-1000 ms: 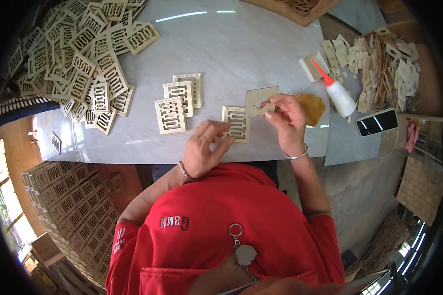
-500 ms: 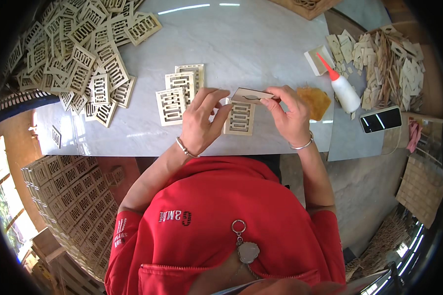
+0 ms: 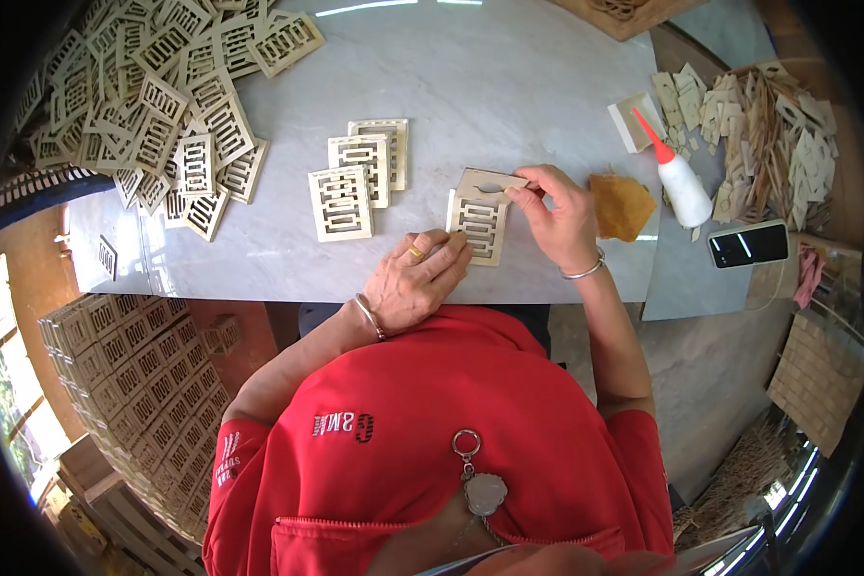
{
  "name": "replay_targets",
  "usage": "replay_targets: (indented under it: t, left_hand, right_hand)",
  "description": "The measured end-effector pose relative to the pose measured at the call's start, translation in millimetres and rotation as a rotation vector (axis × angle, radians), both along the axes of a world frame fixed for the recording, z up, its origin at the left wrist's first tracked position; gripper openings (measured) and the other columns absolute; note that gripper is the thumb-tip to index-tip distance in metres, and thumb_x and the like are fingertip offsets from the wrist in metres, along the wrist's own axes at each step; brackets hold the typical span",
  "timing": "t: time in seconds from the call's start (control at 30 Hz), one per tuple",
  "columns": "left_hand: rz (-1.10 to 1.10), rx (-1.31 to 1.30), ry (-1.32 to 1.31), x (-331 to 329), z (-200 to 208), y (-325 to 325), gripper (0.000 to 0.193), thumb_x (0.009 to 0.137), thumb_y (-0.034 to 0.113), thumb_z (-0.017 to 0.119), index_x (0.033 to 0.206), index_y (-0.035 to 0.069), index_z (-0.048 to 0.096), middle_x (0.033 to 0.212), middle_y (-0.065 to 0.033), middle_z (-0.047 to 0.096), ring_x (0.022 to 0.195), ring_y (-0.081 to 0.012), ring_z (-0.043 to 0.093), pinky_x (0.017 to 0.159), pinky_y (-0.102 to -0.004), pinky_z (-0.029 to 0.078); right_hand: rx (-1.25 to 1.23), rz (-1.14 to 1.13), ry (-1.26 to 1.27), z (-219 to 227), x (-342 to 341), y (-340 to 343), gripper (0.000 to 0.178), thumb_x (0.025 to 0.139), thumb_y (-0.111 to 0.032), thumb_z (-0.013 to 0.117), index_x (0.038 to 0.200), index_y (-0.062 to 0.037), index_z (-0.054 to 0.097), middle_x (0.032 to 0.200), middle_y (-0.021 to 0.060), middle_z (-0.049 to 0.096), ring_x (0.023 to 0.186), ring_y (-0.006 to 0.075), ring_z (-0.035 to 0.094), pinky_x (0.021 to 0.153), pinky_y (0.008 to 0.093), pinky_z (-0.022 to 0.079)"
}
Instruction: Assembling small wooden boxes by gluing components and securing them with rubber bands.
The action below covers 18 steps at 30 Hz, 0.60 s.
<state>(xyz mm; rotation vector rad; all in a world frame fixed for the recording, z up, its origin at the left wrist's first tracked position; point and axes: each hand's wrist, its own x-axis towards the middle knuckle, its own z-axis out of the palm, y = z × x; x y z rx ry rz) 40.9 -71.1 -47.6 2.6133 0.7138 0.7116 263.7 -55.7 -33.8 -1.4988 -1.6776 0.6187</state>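
My right hand (image 3: pixel 559 219) pinches a thin wooden plate (image 3: pixel 490 182) with a dark-edged cut-out by its right end. That plate lies over the far end of a slotted wooden panel (image 3: pixel 477 235) on the table; whether they touch, I cannot tell. My left hand (image 3: pixel 420 278) rests at the table's front edge, fingers stretched out, fingertips against the panel's near left side. Left of it, three similar panels (image 3: pixel 341 206) lie overlapping in a stepped row.
A heap of slotted panels (image 3: pixel 197 96) covers the far left. To the right are an amber-coloured slab (image 3: pixel 624 206), a white bottle with a red nozzle (image 3: pixel 684 187), a small white box (image 3: pixel 634 120), wood offcuts (image 3: pixel 802 154) and a phone (image 3: pixel 749 246). Stacked panels (image 3: pixel 144 384) stand below left.
My left hand has left the thin plate and come down toward me to the panel's near left side. My right hand has lowered the plate over the panel's far end.
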Motion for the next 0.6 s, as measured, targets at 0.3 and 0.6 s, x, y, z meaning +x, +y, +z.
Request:
replay_targets:
  t: [0.3,0.6]
  left_hand:
    - [0.011,-0.001,0.000,-2.5,0.3,1.2,0.033,0.071,0.007,0.070,0.103,0.000,0.063,0.110,-0.0087,0.060,0.097,-0.0224,0.055,0.073,-0.0337,0.046]
    - [0.322,-0.127,-0.165,-29.0,8.7,6.5,0.035,0.071,0.012,0.074,0.102,0.001,0.061,0.104,-0.0109,0.059,0.091,-0.0256,0.058,0.074,-0.0343,0.047]
  right_hand:
    - [0.151,0.037,-0.217,2.2,-3.4,4.1,0.012,0.076,-0.003,0.068,0.084,-0.0017,0.059,0.070,0.0079,0.059,0.059,0.0203,0.057,0.052,0.0302,0.044]
    - [0.259,0.146,-0.330,12.3,-1.6,-1.3,0.015,0.071,0.001,0.067,0.080,-0.0032,0.057,0.068,0.0065,0.057,0.063,0.0240,0.055,0.056,0.0336,0.045]
